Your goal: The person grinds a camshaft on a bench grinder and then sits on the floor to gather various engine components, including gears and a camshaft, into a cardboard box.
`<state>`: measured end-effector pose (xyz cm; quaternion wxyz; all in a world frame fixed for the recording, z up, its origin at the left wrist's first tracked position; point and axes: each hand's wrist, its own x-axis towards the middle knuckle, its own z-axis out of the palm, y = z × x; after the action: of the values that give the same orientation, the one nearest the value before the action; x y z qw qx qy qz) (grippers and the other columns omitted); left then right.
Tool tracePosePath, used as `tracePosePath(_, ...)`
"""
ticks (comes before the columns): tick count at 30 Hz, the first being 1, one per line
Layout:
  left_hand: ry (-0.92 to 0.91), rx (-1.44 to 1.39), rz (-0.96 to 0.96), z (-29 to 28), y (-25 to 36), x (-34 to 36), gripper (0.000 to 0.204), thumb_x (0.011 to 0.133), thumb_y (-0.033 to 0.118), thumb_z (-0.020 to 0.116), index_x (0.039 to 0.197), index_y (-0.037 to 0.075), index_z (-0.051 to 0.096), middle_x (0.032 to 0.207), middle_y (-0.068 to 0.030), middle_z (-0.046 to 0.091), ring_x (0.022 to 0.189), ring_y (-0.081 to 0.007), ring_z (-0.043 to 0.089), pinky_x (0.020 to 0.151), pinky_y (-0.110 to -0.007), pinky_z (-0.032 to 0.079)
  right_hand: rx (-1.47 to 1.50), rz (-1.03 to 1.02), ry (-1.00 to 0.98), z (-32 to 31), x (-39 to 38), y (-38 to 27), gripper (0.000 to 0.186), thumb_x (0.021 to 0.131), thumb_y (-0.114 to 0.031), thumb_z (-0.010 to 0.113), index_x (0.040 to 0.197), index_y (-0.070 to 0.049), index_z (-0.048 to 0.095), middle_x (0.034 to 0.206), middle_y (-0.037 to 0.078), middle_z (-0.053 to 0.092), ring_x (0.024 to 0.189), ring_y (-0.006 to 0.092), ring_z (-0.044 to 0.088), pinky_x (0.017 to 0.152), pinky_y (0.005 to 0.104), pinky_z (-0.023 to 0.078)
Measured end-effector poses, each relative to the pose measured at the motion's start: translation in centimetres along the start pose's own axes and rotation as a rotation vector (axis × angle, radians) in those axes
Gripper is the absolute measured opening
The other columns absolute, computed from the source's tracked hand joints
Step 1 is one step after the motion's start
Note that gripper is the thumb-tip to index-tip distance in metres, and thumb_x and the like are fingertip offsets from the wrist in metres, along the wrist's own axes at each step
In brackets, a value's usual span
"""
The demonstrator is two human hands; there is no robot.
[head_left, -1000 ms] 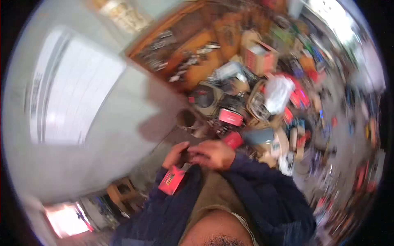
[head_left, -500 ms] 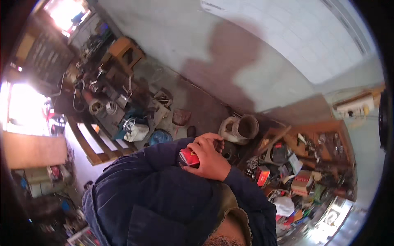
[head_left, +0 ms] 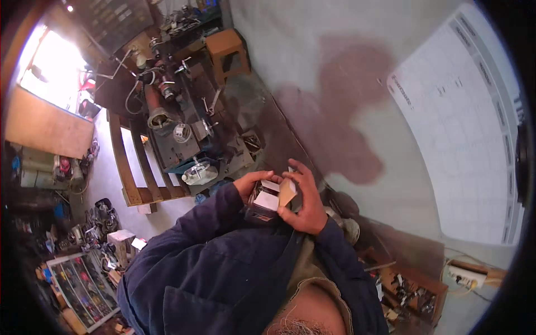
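Note:
A small cardboard box (head_left: 263, 210) sits between my two hands, close to my chest, with its top open. Pale flaps stand up at the top, and its inside is too small to make out. My left hand (head_left: 253, 185) grips the far left side of the box, its fingers partly hidden behind the flaps. On the other side, my right hand (head_left: 306, 204) has its thumb and fingers around a tan flap (head_left: 287, 191).
A workbench with a greasy machine (head_left: 159, 114) stands ahead to the left, beside a slatted wooden frame (head_left: 131, 162). Beyond is an orange stool (head_left: 225, 51). A wooden tray (head_left: 432, 290) of metal parts lies at right, below a wall power strip (head_left: 468, 276).
The box, red and covered by my right hand before, now shows open flaps. Both hands have parted to its two sides. The view has turned, shifting the wall and bench.

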<state>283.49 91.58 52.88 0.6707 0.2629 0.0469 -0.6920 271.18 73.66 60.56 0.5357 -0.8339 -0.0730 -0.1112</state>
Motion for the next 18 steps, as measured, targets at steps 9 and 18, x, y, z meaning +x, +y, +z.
tracePosePath(9, 0.390, -0.143, 0.822, -0.8, 7.2, 0.9, 0.043, 0.100, 0.034, 0.051, 0.126, 0.000, 0.054, 0.116, -0.0163, 0.066, 0.097, -0.0249, 0.069, 0.083, -0.039, 0.057, 0.382, 0.357, -0.006, -1.8, 8.1, 11.2, 0.053, 0.097, -0.024, 0.060, 0.141, 0.000, 0.043, 0.131, 0.015, 0.056, 0.119, 0.0231, 0.055, 0.097, 0.0361, 0.047)
tracePosePath(18, 0.511, -0.257, 1.209, -2.4, 19.8, 2.8, 0.041, 0.100, 0.030, 0.050, 0.126, -0.001, 0.053, 0.117, -0.0142, 0.065, 0.102, -0.0256, 0.067, 0.087, -0.039, 0.055, -0.425, 0.661, -0.849, -7.4, 5.6, 40.0, 0.074, 0.092, -0.056, 0.055, 0.141, -0.002, 0.044, 0.132, 0.025, 0.057, 0.120, 0.0415, 0.056, 0.103, 0.0447, 0.044)
